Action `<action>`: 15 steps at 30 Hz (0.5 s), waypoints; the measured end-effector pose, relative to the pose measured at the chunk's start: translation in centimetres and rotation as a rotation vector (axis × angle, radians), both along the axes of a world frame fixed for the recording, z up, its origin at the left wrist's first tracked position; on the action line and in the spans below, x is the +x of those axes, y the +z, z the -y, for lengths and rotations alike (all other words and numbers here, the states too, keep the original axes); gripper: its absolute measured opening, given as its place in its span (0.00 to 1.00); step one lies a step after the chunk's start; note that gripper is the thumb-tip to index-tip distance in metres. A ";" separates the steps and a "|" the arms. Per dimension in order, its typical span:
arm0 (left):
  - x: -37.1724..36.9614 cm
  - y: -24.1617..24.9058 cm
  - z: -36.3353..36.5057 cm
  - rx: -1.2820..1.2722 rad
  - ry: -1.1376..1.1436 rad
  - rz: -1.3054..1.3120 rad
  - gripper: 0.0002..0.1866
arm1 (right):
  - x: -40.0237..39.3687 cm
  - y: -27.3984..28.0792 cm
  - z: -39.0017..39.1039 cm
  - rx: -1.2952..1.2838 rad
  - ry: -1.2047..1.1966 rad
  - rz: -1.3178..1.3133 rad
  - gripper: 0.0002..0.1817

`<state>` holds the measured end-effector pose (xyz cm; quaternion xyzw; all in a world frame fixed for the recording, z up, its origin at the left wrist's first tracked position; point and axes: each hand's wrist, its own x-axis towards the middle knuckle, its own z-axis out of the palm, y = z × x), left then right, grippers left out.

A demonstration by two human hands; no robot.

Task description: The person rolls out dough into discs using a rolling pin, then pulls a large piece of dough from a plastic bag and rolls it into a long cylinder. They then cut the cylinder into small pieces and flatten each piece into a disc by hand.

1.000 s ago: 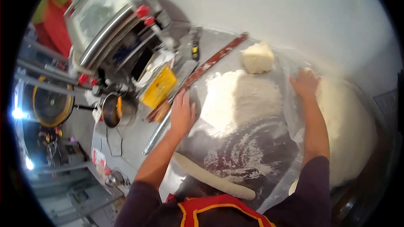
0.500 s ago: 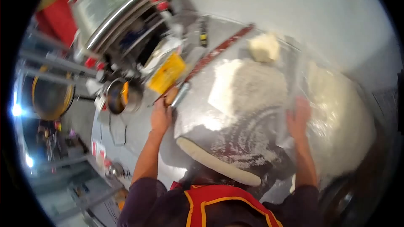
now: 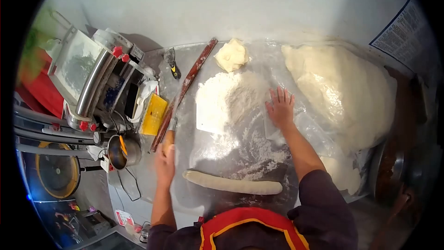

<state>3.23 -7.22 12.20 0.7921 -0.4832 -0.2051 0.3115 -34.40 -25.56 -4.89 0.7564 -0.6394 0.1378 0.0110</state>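
Note:
My left hand (image 3: 165,159) is closed around the wooden handle of a tool (image 3: 170,134) with a metal part, beside the long dark-red stick (image 3: 192,73). Spread fingers show on my right hand (image 3: 281,106), which lies at the right edge of the flour pile (image 3: 226,97), over clear plastic. A long dough roll (image 3: 233,184) rests on the metal table (image 3: 180,176) near my body. Behind the flour sits a small dough lump (image 3: 231,55). The large dough mass (image 3: 340,92), under plastic, is to the right of my right hand.
At the left stand a machine with red knobs (image 3: 85,76) and a metal pot (image 3: 124,152) with an orange handle inside. A yellow scraper (image 3: 154,115) and a black-and-yellow tool (image 3: 174,68) lie beside the stick. The wall (image 3: 222,7) bounds the back; a printed sheet (image 3: 395,34) hangs right.
The view has turned and shifted. My right hand has moved left, away from the large dough and toward the flour. My left hand remains at the wooden-handled tool.

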 end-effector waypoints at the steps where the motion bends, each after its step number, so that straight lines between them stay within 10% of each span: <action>1: -1.8 0.0 0.2 0.013 -0.005 -0.125 0.18 | 0.1 0.3 0.0 0.020 -0.008 0.006 0.31; 6: -15.2 -0.2 7.7 0.104 -0.222 -0.792 0.15 | 0.1 1.2 -0.2 0.077 -0.009 0.071 0.31; 10: -25.5 -6.6 14.6 -0.320 -0.456 -0.449 0.19 | -1.1 -0.7 -0.2 0.017 0.068 0.230 0.26; 15: -32.2 -10.1 18.1 -0.017 -0.330 -0.589 0.23 | -4.0 3.8 -3.5 0.297 0.059 0.611 0.17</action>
